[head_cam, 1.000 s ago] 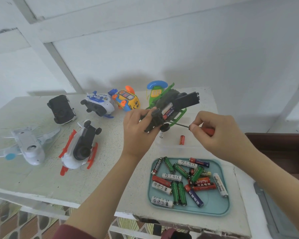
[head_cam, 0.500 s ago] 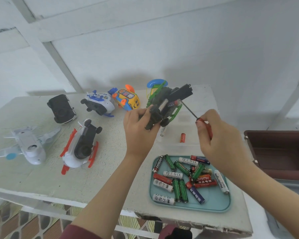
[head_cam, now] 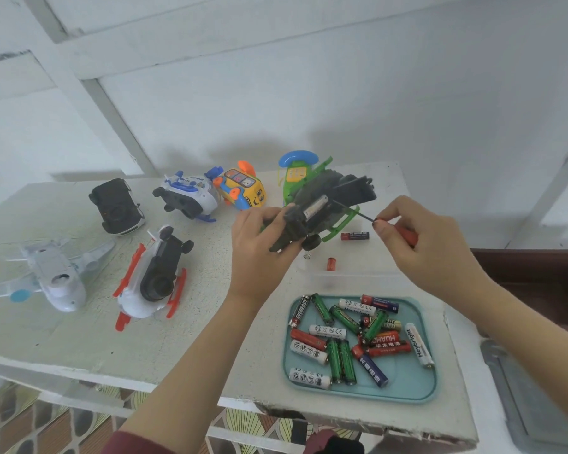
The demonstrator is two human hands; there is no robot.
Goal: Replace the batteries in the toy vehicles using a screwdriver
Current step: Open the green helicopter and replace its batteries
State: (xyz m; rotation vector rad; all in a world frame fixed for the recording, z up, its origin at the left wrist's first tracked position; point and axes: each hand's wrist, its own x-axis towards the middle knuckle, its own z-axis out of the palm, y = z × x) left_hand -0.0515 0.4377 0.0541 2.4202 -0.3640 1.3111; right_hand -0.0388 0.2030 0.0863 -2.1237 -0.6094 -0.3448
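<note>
My left hand (head_cam: 262, 237) grips a dark toy vehicle with green skids (head_cam: 328, 204), held upside down above the table. Its battery bay is open and a silver battery shows inside. My right hand (head_cam: 417, 237) pinches a screwdriver (head_cam: 404, 229) with a red handle; its thin shaft points left into the toy's underside. A dark battery (head_cam: 354, 236) lies on the table below the toy, and a small red piece (head_cam: 331, 264) lies nearer me. A teal tray (head_cam: 407, 385) at the front right holds several loose batteries.
Other toys lie on the white table (head_cam: 79, 335): a black car (head_cam: 116, 208), a white-blue vehicle (head_cam: 187, 194), a yellow one (head_cam: 243, 188), a green toy with a blue ring (head_cam: 294, 170), a white plane (head_cam: 51, 273), a red-white helicopter (head_cam: 154, 280). A brown box (head_cam: 538, 283) stands at right.
My right hand brought the screwdriver tip back into the toy's underside. A dark battery now lies on the table beneath the toy. My left hand kept holding the toy.
</note>
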